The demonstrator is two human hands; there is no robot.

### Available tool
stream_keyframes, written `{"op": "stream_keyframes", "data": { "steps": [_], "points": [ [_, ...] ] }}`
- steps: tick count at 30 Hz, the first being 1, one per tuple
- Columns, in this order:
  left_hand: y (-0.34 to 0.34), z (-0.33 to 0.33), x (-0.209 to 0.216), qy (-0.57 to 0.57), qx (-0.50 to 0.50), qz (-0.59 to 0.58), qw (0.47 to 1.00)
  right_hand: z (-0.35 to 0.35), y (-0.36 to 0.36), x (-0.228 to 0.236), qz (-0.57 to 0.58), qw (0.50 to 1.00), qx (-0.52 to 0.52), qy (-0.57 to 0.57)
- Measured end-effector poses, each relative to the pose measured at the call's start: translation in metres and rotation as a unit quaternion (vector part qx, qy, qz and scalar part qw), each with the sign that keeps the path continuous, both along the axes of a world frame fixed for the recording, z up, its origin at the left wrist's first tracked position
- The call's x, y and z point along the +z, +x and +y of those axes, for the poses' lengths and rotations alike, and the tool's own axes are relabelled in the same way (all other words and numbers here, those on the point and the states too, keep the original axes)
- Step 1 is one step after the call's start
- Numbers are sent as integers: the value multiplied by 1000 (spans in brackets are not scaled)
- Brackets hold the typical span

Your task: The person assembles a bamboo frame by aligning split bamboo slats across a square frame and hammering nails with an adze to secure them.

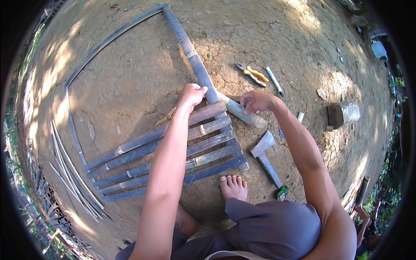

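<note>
My left hand (193, 94) is closed, its thumb beside the long dark bamboo rail (190, 53). Whatever it pinches is too small to make out. My right hand (256, 103) has its fingers bent together above a pale bamboo piece (234, 108), which passes beneath the rail; anything between those fingertips is hidden. Several split bamboo slats (212, 141) lie across the rail's near end, side by side. My left forearm covers part of them. A thin bamboo strip (69, 104) bends round from the rail's far end to the slats' left ends.
Right of the rail lie yellow-handled pliers (258, 73) and a white marker (274, 80). A hatchet (267, 158) rests near my bare foot (233, 187). Farther right stands a wooden block (344, 114). Thin pale strips (71, 173) lie at left on cracked earth.
</note>
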State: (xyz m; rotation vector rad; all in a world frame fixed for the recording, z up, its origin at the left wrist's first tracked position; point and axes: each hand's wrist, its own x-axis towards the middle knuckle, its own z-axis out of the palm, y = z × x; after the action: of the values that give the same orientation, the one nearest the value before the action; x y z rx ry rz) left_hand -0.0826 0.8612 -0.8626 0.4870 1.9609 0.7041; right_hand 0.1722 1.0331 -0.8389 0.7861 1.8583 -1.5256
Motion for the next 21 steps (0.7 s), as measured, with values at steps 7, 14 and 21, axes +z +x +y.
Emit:
{"op": "stream_keyframes", "data": {
  "steps": [7,14,21],
  "points": [
    [7,1,12,-49,-41,82,995,-16,4,23,53,958,154,234],
    [6,1,25,-85,-48,119,988,-68,-41,36,149,945,3,290],
    [6,-72,47,95,-6,274,957,-85,-47,42,156,946,-46,280]
  ]
}}
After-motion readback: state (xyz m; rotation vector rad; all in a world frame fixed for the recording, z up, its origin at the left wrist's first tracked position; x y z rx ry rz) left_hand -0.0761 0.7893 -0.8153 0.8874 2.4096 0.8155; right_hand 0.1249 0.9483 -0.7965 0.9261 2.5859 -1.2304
